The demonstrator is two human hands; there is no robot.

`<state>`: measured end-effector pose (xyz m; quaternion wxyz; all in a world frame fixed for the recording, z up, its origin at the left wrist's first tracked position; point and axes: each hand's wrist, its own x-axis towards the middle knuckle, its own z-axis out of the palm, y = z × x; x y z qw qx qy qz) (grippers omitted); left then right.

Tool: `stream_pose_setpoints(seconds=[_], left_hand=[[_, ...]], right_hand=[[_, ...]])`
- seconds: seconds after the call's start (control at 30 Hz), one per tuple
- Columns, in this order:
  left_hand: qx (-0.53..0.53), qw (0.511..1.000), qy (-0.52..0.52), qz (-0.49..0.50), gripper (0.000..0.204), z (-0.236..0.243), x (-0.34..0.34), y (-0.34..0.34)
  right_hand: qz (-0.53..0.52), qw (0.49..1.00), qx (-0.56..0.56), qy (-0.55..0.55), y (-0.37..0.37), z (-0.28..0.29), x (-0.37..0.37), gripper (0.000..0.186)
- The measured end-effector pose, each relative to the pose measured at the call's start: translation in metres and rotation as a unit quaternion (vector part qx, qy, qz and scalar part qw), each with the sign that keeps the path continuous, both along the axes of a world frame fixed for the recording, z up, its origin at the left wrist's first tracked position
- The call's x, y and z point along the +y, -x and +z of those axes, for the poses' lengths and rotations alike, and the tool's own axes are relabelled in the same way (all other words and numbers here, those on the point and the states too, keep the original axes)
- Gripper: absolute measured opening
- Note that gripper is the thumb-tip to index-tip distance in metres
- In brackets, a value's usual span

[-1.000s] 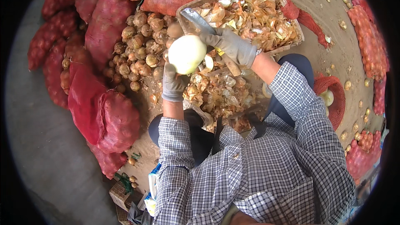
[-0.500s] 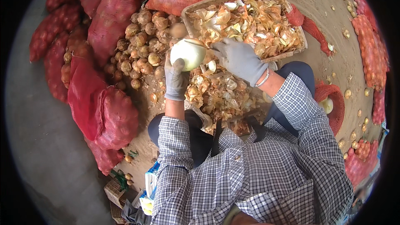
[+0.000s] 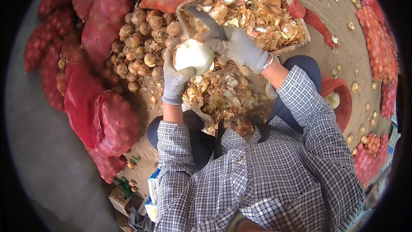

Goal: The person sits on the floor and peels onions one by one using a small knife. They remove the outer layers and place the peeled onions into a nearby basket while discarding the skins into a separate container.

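Note:
A large, pale peeled onion [image 3: 195, 58] rests in my left hand [image 3: 175, 83], whose gloved fingers and thumb wrap round its left and lower side. My right hand [image 3: 246, 51], also in a grey glove, is closed on a knife [image 3: 208, 20] at the onion's upper right. The dark blade points up and to the left, over the corner of the basket. Some right-hand fingers reach close to the onion's side and blur there; whether they touch it I cannot tell. Beneath the hands, loose onion skins [image 3: 227, 99] lie in a heap.
A rectangular basket [image 3: 305, 30] full of papery skins stands ahead. Unpeeled onions [image 3: 139, 38] are piled at its left. Red mesh sacks [image 3: 105, 21] line the left side, with more sacks [image 3: 375, 38] at far right. Near my right knee, a red net [image 3: 343, 111] holds a pale onion.
The knife has swung from lying across the onion's top to pointing up and away from it. A strip of peel seems to hang blurred above the onion. The whole view has shifted slightly.

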<state>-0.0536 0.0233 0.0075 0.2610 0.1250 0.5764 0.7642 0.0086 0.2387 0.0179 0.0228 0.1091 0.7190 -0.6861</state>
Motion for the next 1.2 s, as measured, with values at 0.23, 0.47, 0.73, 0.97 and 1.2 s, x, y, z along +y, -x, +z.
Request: stream_pose_setpoints(seconds=[0.23,0.47,0.73,0.97,1.2], left_hand=[[0.01,0.999,0.037,-0.029,0.131,0.007,-0.007,-0.002],[0.052,0.996,0.061,-0.039,0.133,0.004,-0.004,-0.005],[-0.038,0.996,-0.076,-0.029,0.124,-0.004,-0.005,-0.005],[-0.181,0.958,-0.224,-0.016,0.102,-0.021,-0.026,-0.005],[-0.177,0.955,-0.236,0.029,0.098,-0.027,-0.02,-0.001]], right_hand=[[0.047,0.984,0.034,-0.171,0.0,0.011,-0.003,0.034],[0.019,0.964,-0.011,-0.264,-0.002,0.004,-0.01,0.032],[-0.048,0.976,-0.137,-0.162,0.009,-0.004,0.001,0.031],[-0.051,0.972,-0.15,-0.175,0.018,-0.013,-0.008,0.031],[-0.055,0.941,-0.137,0.303,0.012,-0.003,-0.026,0.029]])
